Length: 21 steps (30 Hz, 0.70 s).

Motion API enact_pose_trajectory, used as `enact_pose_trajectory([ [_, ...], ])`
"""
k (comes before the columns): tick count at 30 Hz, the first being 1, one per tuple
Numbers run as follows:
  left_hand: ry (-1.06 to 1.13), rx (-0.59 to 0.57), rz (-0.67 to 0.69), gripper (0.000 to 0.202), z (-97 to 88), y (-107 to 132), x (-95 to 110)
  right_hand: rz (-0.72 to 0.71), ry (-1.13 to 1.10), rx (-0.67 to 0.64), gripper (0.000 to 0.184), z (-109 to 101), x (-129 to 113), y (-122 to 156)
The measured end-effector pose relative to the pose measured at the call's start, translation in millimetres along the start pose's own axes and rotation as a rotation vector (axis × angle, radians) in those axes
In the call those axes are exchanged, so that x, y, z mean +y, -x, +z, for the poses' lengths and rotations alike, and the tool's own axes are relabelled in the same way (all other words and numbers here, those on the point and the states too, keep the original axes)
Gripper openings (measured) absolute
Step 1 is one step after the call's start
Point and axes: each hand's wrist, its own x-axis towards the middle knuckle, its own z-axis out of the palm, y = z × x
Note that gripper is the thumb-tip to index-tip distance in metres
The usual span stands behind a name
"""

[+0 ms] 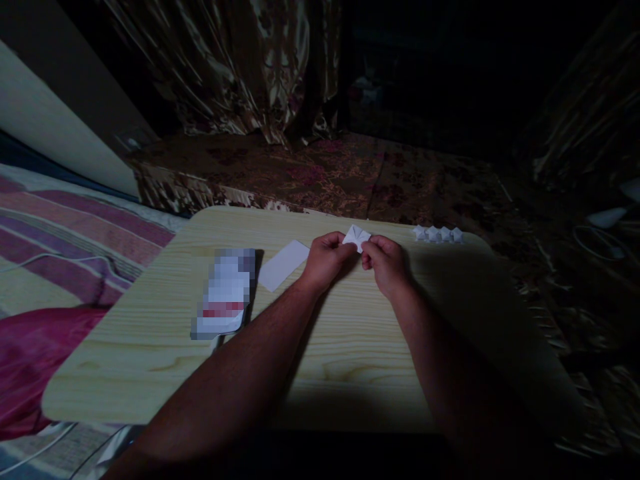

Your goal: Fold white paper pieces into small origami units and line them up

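Both my hands meet over the far middle of a light wooden table [310, 373]. My left hand [325, 260] and my right hand [385, 263] pinch a small folded white paper piece [357, 237] between their fingertips, holding it just above the tabletop. The fingers of both hands are closed on it. Left of my left hand a flat white paper strip [283, 265] lies on the table.
A row of several small folded white paper stars [439, 234] sits at the table's far right edge. A blurred white and red packet [226, 293] lies at the left. Striped bedding [60, 233] with a white cable is to the left, and patterned brown cloth [300, 167] lies behind.
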Motion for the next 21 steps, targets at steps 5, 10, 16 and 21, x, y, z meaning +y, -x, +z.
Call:
enact_pose_trajectory([
  [5, 0.077, -0.038, -0.014, 0.014, 0.0, -0.3, 1.0, -0.014, 0.015, 0.008, 0.019, -1.1, 3.9, -1.3],
  [10, 0.128, -0.018, -0.031, 0.017, 1.0, -1.5, 2.4, -0.001, -0.021, 0.063, 0.018, 0.1, 3.3, -1.8],
  [16, 0.163, 0.047, -0.019, 0.021, 2.1, -2.8, 1.4, -0.156, 0.09, 0.168, 0.02, 2.4, -1.2, 1.2],
  [21, 0.141, 0.044, -0.022, 0.021, 2.2, -3.3, 1.0, -0.202, 0.21, 0.142, 0.016, 5.9, -1.8, 4.3],
])
